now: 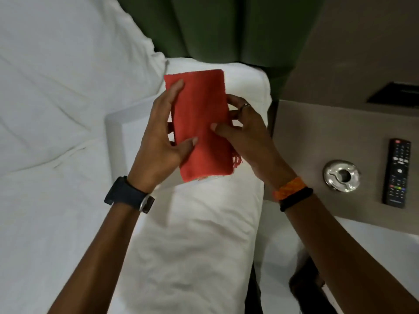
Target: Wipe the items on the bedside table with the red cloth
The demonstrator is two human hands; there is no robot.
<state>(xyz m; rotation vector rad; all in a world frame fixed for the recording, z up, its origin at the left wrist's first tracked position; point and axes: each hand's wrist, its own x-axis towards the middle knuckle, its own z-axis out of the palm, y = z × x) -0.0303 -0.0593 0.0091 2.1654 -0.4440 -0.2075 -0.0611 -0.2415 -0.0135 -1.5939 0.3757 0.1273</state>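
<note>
A folded red cloth (200, 123) is held up over the white pillow, with frayed threads at its lower right edge. My left hand (158, 137) grips its left side, thumb and fingers on the front. My right hand (244, 132) pinches its right side, thumb on the cloth. To the right, the grey-brown bedside table (317, 137) carries a round metal ashtray (342, 175) and a black remote control (397, 173). Both hands are well left of the table, apart from those items.
A white pillow (199, 234) lies under my hands, white bedding (56, 132) spreads to the left. A green curtain (215, 28) hangs at the top. A dark panel (395, 95) sits on the wall behind the table. Dark floor shows at the bottom right.
</note>
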